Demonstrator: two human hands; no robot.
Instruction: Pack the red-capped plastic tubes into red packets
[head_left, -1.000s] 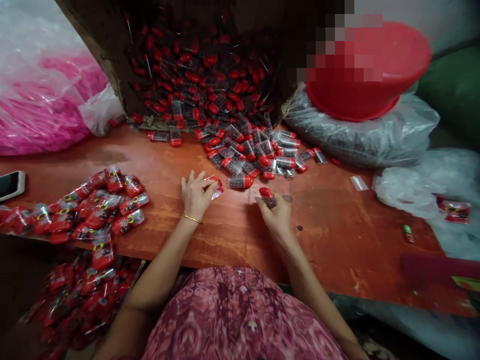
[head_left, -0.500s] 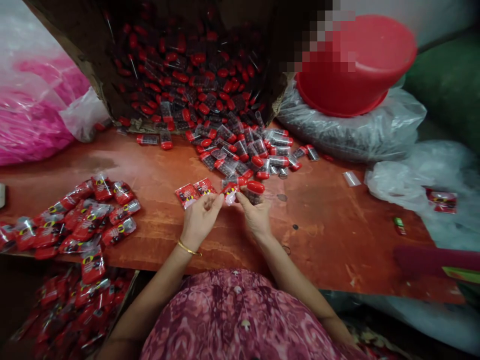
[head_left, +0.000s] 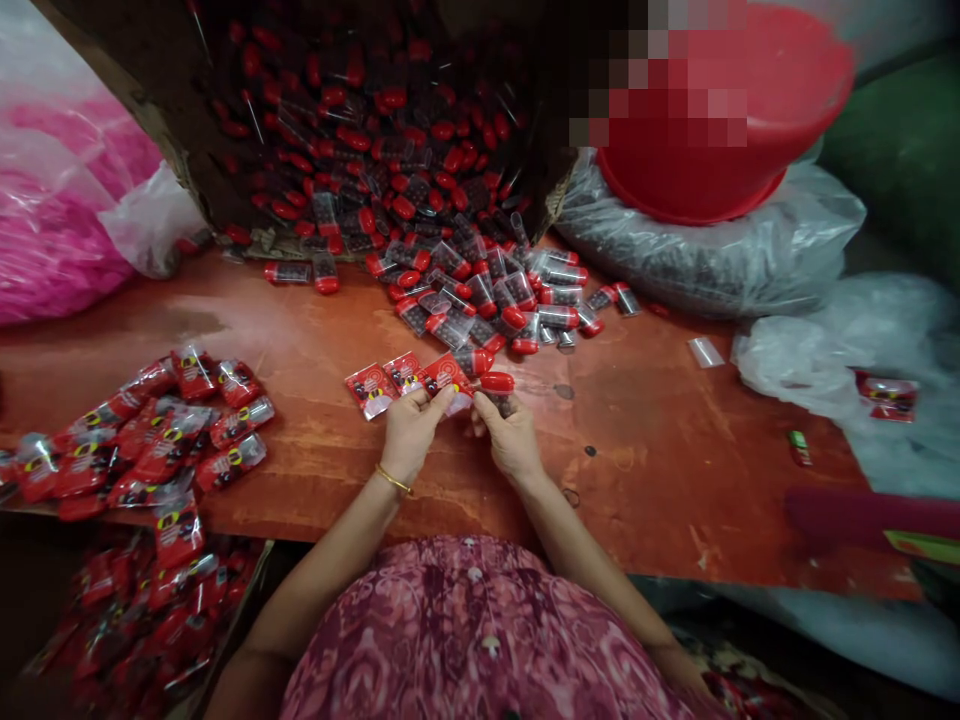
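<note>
Red sachet (head_left: 448, 372): pinched at its near end by the left hand, just above the table, about midway along the near edge.
Capped tube (head_left: 496, 384): lying sideways in the right hand, red cap pointing right, other end meeting the sachet; not possible to tell if already inside.
Left hand (head_left: 409, 430): closed on the red sachet with thumb and fingertips; gold bangle (head_left: 394, 481) on the wrist.
Right hand (head_left: 511, 440): closed around the clear body of the capped tube, touching the left hand.
Two flat sachets (head_left: 386, 381): lying side by side on the table, just left of the held one.
Loose tubes (head_left: 487, 295): heap just beyond the hands, spilling from a tipped cardboard box (head_left: 172, 70) at the far edge.
Packed sachets (head_left: 150, 430): pile at the near left corner, some lower, past the edge.
Table (head_left: 675, 450): reddish wood, scratched.
Red basin (head_left: 750, 150): on a grey plastic bag (head_left: 712, 260), far right corner.
Pink bag (head_left: 52, 230): far left corner.
</note>
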